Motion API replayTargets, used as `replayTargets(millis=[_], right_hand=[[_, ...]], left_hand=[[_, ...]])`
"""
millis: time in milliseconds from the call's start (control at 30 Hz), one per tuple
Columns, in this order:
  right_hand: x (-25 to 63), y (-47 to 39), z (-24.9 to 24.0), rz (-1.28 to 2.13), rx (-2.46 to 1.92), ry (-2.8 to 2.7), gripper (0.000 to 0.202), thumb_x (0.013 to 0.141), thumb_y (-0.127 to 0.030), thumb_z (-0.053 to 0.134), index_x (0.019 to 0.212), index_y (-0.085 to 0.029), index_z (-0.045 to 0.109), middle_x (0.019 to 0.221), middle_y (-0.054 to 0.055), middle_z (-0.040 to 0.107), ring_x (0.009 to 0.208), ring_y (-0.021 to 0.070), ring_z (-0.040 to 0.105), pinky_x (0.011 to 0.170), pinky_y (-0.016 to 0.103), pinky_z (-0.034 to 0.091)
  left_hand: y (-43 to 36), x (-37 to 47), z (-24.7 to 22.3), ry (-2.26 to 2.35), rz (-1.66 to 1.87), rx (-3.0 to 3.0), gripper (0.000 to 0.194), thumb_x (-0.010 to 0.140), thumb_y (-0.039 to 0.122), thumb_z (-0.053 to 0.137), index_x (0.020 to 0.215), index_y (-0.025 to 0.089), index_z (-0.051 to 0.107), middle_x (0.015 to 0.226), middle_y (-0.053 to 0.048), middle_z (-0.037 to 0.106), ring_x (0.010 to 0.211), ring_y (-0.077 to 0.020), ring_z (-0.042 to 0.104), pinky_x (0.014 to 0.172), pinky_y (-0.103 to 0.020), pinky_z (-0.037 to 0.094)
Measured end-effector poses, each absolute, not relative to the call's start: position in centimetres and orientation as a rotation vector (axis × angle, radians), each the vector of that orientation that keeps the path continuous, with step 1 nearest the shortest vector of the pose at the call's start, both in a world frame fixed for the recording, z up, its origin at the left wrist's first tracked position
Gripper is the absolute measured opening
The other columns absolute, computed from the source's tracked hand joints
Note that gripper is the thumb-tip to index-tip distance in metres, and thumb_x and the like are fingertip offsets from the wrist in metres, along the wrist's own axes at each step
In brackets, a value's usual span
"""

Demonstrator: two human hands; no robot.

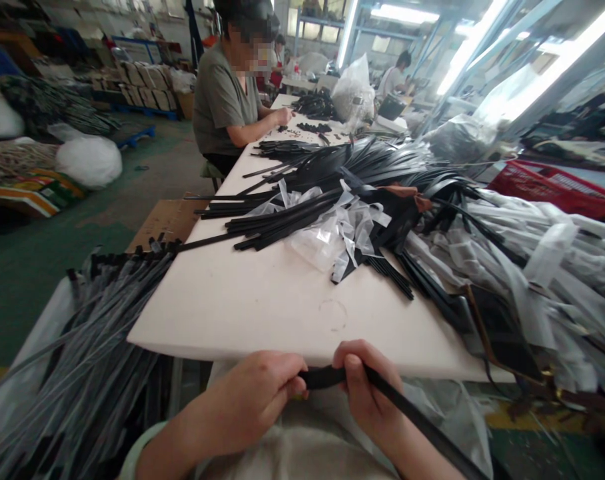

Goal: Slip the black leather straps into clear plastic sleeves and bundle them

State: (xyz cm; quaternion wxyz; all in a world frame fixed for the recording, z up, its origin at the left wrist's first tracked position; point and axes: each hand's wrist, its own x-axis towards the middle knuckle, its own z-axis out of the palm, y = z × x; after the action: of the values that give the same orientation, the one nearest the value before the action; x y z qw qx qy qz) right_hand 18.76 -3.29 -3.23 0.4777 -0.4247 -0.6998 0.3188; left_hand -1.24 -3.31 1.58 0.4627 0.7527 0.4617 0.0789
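Observation:
A black strap (412,410) stretches between both hands at the near edge of the white table. My left hand (267,387) is closed on one end of it, thumb and fingers pinched together. Closed as well, my right hand (365,387) grips the strap a short way along, thumb on top. From there the strap runs down to the right over the forearm and out of view. Beyond the hands, a pile of black straps (287,217) lies on the tabletop, with crumpled clear plastic wrap (322,237) on it.
White-wrapped straps (532,260) heap up on the right, by a red basket (552,187). To the left, below table height, stands a mass of plastic-sleeved straps (97,353). A co-worker (227,93) sits along the table's left side (207,313). A plastic bag (353,93) stands farther back.

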Motion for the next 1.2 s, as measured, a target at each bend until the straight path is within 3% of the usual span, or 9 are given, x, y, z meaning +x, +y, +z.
replayTargets(millis=[200,333,400,500,600,1000,1067,1133,1200], right_hand=[[19.2,-4.1,-3.2,0.823,-1.072,-1.676,0.032,0.098,-0.037,0.044,0.076,-0.021,0.060,0.053,-0.002,0.054,0.044,0.0116,0.047,0.043,0.023,0.034],[19.2,-4.8,-3.3,1.094,-1.107,-1.479,0.036,0.099,-0.041,0.043,0.074,-0.021,0.060,0.051,-0.003,0.050,0.042,0.0117,0.046,0.041,0.023,0.033],[19.3,-4.8,-3.6,1.150,-1.062,-1.465,0.034,0.099,-0.039,0.042,0.076,-0.021,0.059,0.052,-0.004,0.050,0.041,0.0108,0.046,0.040,0.021,0.033],[19.4,-4.5,-3.9,1.084,-1.007,-1.584,0.029,0.099,-0.033,0.043,0.078,-0.021,0.060,0.054,-0.003,0.053,0.042,0.0104,0.049,0.039,0.020,0.034],[19.7,-4.2,-3.8,0.894,-0.994,-1.750,0.024,0.097,-0.028,0.045,0.080,-0.022,0.061,0.055,-0.003,0.055,0.044,0.0113,0.052,0.041,0.021,0.039],[18.0,-3.3,-3.1,0.582,-0.767,-1.920,0.020,0.097,-0.025,0.043,0.084,-0.023,0.059,0.062,-0.001,0.063,0.054,0.0135,0.058,0.055,0.024,0.046],[17.7,-3.0,-3.7,0.798,-0.810,-1.836,0.017,0.097,-0.033,0.046,0.100,-0.023,0.060,0.062,-0.002,0.060,0.052,0.0135,0.055,0.051,0.024,0.043],[17.9,-2.6,-4.3,1.072,-0.857,-1.704,0.039,0.092,-0.041,0.054,0.126,-0.023,0.049,0.072,-0.001,0.061,0.058,0.0146,0.055,0.053,0.025,0.045],[18.6,-2.0,-4.9,1.219,-0.858,-1.570,0.064,0.085,-0.041,0.062,0.141,-0.023,0.036,0.100,0.008,0.063,0.082,0.0202,0.062,0.070,0.031,0.052]], left_hand=[[-3.7,-1.6,1.8,1.109,0.189,1.827,0.030,0.092,0.014,0.042,0.113,0.021,0.061,0.112,-0.006,0.067,0.104,-0.0218,0.061,0.091,-0.032,0.042],[-3.8,-3.3,1.9,0.942,0.241,1.707,0.056,0.085,0.016,0.058,0.139,0.028,0.047,0.133,-0.004,0.061,0.122,-0.0218,0.054,0.105,-0.031,0.036],[-3.6,-4.0,1.7,0.871,0.229,1.639,0.051,0.084,0.013,0.055,0.134,0.025,0.055,0.114,-0.004,0.071,0.107,-0.0203,0.064,0.096,-0.028,0.044],[-3.2,-4.2,1.2,0.911,0.174,1.555,0.031,0.081,0.008,0.049,0.100,0.018,0.072,0.083,-0.003,0.075,0.078,-0.0173,0.069,0.076,-0.024,0.049],[-3.0,-3.8,0.9,1.017,0.166,1.560,0.024,0.075,0.006,0.049,0.077,0.016,0.071,0.074,-0.002,0.074,0.072,-0.0165,0.068,0.071,-0.022,0.047],[-3.1,-0.4,2.2,1.000,0.330,1.512,0.022,0.070,0.006,0.049,0.077,0.016,0.067,0.070,0.001,0.066,0.065,-0.0133,0.062,0.061,-0.020,0.043],[-2.9,-0.3,2.1,1.089,0.358,1.545,0.019,0.072,0.007,0.049,0.074,0.016,0.065,0.067,0.002,0.064,0.064,-0.0127,0.059,0.060,-0.021,0.040],[-2.8,-1.0,1.9,1.165,0.374,1.583,0.015,0.076,0.010,0.051,0.071,0.016,0.063,0.065,0.002,0.062,0.065,-0.0127,0.057,0.061,-0.022,0.040],[-2.8,-2.6,1.4,1.234,0.421,1.511,0.013,0.081,0.017,0.052,0.075,0.016,0.063,0.065,0.002,0.060,0.063,-0.0125,0.055,0.059,-0.022,0.039]])
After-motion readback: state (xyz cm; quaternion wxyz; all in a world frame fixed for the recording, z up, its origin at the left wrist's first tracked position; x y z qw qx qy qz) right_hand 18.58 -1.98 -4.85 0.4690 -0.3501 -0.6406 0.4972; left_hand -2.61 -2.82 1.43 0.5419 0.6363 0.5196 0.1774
